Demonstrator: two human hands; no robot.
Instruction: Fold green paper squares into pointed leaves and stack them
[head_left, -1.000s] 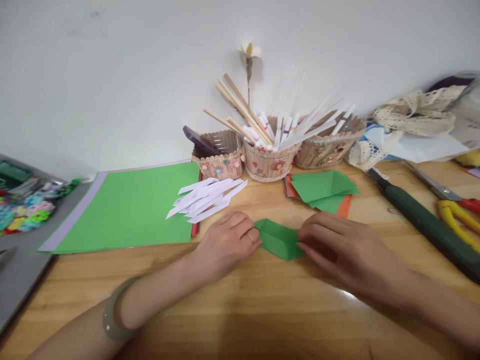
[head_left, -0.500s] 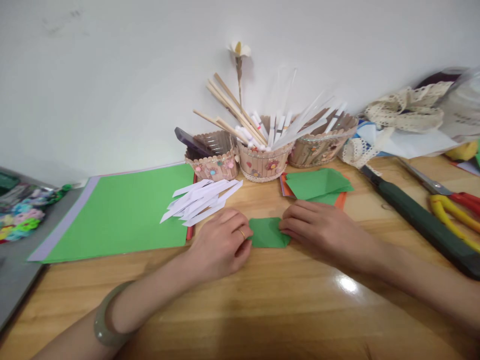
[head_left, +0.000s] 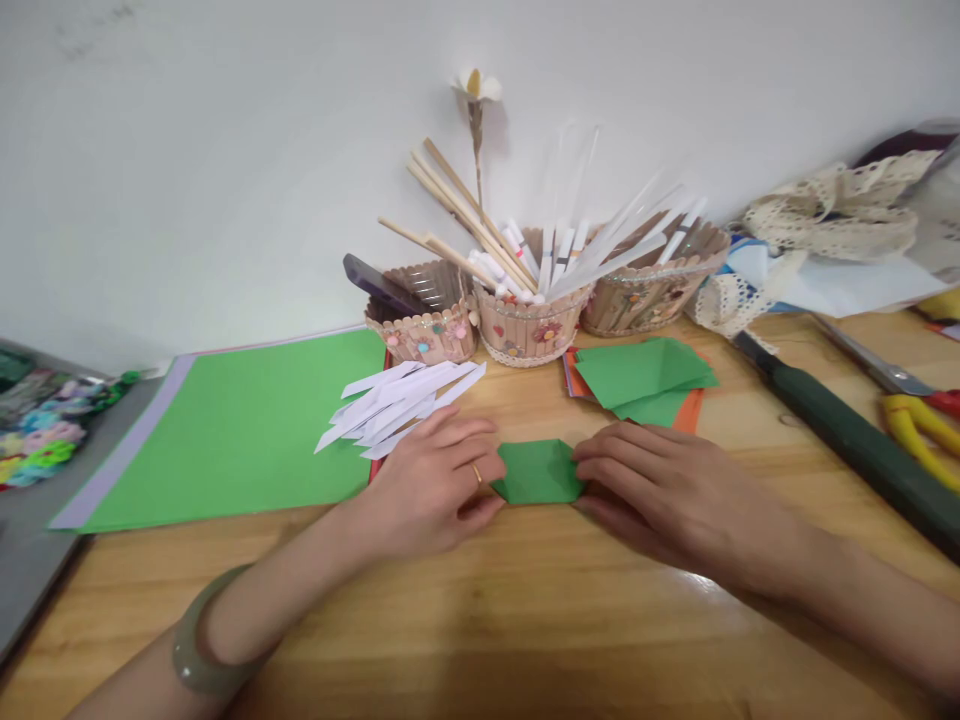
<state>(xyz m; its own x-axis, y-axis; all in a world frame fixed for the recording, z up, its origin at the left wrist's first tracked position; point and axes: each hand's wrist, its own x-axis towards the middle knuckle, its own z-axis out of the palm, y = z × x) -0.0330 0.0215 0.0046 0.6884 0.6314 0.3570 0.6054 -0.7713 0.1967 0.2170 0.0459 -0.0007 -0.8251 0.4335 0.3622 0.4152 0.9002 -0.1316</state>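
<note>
A small folded piece of green paper (head_left: 538,472) lies on the wooden table between my two hands. My left hand (head_left: 442,475), with a ring on one finger, pinches its left end. At the right end, my right hand (head_left: 660,490) grips the paper between thumb and fingers. Folded corners show at both ends, though the fingertips partly cover them. Just beyond my left hand is a pile of white paper strips (head_left: 405,400). Behind my right hand sits a stack of cut green pieces (head_left: 645,370), with orange paper peeking out beneath.
Large green sheets (head_left: 240,430) lie at the left. Three decorated baskets (head_left: 532,325) with sticks and pens stand against the wall. A dark green-handled tool (head_left: 847,435) and scissors (head_left: 919,430) lie at the right, near lace ribbon (head_left: 832,215).
My right hand has shifted slightly right and its thumb now shows lower at the paper's end. The fingers of my left hand have opened out a little. The view has moved slightly.
</note>
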